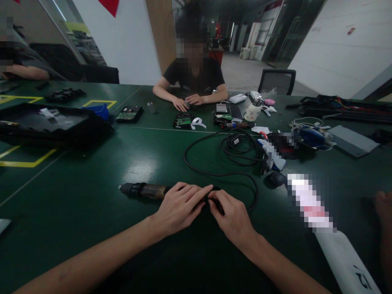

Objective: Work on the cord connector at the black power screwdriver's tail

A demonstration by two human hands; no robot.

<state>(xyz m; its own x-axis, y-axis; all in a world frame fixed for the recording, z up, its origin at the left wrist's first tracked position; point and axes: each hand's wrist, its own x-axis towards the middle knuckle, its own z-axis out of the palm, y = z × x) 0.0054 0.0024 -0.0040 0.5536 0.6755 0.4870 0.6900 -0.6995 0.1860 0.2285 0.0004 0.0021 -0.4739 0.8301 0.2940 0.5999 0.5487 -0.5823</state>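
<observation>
An electric screwdriver (150,191) with a dark body and an amber-brown section lies on the green table, its bit pointing left. My left hand (182,204) is closed over its rear half, with the index finger stretched along the top toward the right. Close beside it, my right hand (229,216) pinches at the screwdriver's tail end, where the black power cable (255,188) comes in. The exact part between those fingertips is hidden. From there the cable loops away to a loose coil (239,145) farther back.
Across the table a person (196,73) handles small parts near circuit-board units (183,119). A black tray (52,122) stands left; a white bottle (253,110), blue-white items (272,155) and a long white object (346,253) lie right. Another person's hand (384,208) shows at the right edge.
</observation>
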